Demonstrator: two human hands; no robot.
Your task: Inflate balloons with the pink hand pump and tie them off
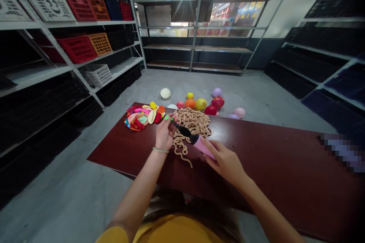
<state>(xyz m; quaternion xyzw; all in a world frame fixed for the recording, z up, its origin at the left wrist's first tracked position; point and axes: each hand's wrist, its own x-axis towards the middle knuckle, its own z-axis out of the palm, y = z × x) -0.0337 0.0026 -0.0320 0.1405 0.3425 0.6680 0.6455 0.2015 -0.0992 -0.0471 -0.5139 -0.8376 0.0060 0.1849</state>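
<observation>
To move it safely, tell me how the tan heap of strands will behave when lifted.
The tan heap looks floppy: its strands bend into tight curls. It may lift tangled, since loops cross, and the stray strand could trail.

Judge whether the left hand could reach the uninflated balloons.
Probably yes: the uninflated balloons lie near the left hand, nothing visibly between, though it holds something green at the balloon pump's nozzle.

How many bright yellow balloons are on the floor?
2: the small yellow balloon behind the orange balloon, and the larger yellow balloon to its right. The table may hide more.
</observation>
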